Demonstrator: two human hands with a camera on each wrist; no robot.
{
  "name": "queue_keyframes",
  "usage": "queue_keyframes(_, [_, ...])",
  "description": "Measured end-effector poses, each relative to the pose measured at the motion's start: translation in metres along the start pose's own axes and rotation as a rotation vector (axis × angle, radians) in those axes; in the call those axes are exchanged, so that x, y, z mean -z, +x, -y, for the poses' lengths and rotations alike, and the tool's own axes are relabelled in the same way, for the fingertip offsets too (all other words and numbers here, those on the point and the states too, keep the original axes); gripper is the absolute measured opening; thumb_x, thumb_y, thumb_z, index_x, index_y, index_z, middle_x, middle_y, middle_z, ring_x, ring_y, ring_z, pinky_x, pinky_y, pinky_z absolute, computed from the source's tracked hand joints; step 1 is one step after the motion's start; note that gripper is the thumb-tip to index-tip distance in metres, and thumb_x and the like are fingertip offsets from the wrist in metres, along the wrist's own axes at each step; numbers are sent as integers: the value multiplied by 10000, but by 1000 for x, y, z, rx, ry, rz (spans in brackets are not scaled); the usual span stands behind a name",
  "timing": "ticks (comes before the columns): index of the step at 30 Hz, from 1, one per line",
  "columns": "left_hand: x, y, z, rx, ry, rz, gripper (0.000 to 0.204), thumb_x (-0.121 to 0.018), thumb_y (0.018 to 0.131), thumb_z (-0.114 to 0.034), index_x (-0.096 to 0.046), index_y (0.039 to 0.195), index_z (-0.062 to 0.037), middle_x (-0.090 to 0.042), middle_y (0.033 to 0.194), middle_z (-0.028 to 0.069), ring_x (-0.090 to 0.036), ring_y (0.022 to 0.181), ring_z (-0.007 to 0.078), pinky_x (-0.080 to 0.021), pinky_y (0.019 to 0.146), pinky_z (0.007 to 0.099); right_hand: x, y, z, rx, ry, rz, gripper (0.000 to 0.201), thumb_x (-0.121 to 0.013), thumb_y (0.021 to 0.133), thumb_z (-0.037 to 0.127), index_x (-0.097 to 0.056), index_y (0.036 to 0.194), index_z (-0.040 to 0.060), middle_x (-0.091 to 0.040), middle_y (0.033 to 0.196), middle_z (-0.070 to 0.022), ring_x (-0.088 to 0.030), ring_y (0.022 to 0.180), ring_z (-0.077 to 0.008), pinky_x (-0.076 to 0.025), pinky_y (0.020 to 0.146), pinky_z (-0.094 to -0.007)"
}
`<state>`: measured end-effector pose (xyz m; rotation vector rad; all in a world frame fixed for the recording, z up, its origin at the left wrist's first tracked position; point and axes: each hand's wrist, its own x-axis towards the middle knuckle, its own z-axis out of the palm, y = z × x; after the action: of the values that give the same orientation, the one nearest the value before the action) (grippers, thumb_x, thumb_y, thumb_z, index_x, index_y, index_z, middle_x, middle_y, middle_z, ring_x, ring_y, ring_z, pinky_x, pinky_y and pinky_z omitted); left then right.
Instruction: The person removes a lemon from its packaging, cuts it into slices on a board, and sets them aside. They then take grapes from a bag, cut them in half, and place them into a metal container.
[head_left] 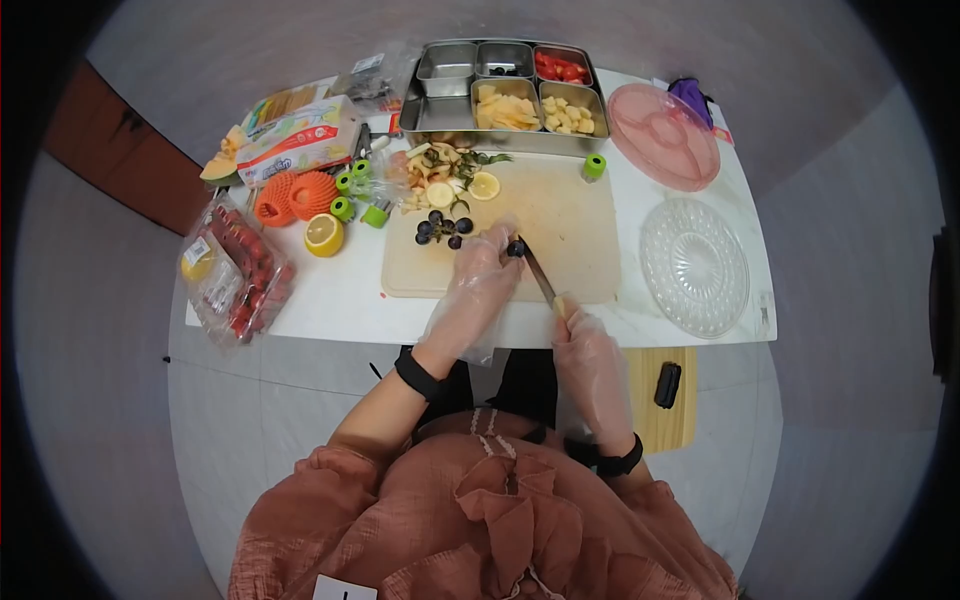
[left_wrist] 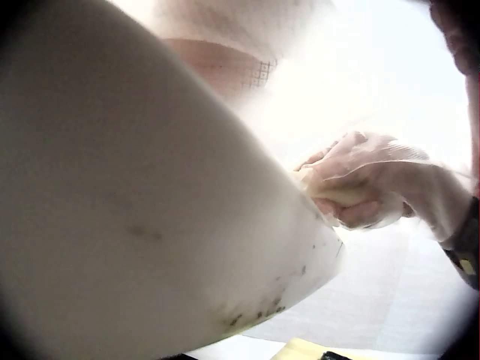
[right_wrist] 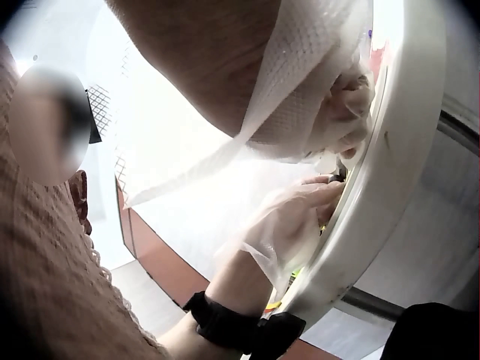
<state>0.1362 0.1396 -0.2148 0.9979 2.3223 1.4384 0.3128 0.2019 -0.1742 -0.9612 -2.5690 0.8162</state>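
Note:
On the beige cutting board [head_left: 575, 210], the gloved left hand [head_left: 482, 283] pinches a dark grape [head_left: 516, 247] at its fingertips. The gloved right hand [head_left: 592, 368] grips the pale handle of a knife [head_left: 538, 270], whose blade lies right beside that grape. Several dark grapes [head_left: 437, 228] sit to the left of the left hand, below two lemon slices [head_left: 485, 185] and a heap of peels. In the left wrist view the right hand [left_wrist: 375, 180] is curled round the pale handle. The right wrist view shows the left hand [right_wrist: 289, 217] close to the right hand [right_wrist: 349, 112].
Behind the board stands a steel tray [head_left: 436, 122] with tubs of cut fruit. A pink divided plate [head_left: 664, 136] and a clear plate [head_left: 694, 266] lie at the right. At the left are a half lemon [head_left: 323, 235], orange foam nets [head_left: 314, 194] and a bag of red fruit [head_left: 235, 270].

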Motion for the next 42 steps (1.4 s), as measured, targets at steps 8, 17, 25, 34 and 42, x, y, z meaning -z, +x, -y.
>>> queue_keyframes(8, [1, -3, 3, -36, 1, -16, 318, -679, 835, -56, -634, 1129, 58, -620, 768, 117, -582, 683, 177, -472, 644, 335, 1, -1, 0, 21, 3, 13, 217, -556, 998, 221, -618, 957, 17, -645, 841, -249, -637, 787, -461, -508, 681, -546])
queue_keyframes(17, [16, -9, -19, -154, 115, -73, 293, -659, 847, -100, -642, 1112, 22, -648, 855, 142, -619, 732, 221, -492, 686, 351, 7, 2, -6, 1, 48, 29, 247, -531, 999, 226, -641, 1093, 26, -651, 928, -266, -630, 887, -471, -495, 757, -549])
queue_keyframes(25, [80, 1, -54, 69, -323, 159, 269, -748, 820, -36, -679, 1079, -18, -673, 926, 14, -608, 797, 70, -479, 693, 229, 7, 38, -25, 20, 156, 32, 278, -524, 1000, 229, -636, 1136, 14, -647, 902, -280, -635, 878, -474, -504, 761, -522])
queue_keyframes(34, [141, 122, -101, 165, -314, 304, 283, -689, 789, -54, -687, 1065, 6, -674, 831, 34, -608, 701, 98, -490, 654, 250, -15, 76, -44, 55, 452, -3, 344, -546, 976, 263, -649, 1211, 33, -669, 864, -273, -667, 851, -443, -516, 733, -493])
queue_keyframes(42, [122, 279, -33, -156, 251, 244, 88, -688, 682, -73, -708, 765, -52, -623, 730, 106, -601, 643, 222, -459, 598, 315, -46, 78, -65, -11, 458, -150, 399, -573, 963, 250, -648, 1281, 20, -682, 758, -169, -664, 674, -259, -513, 647, -380])
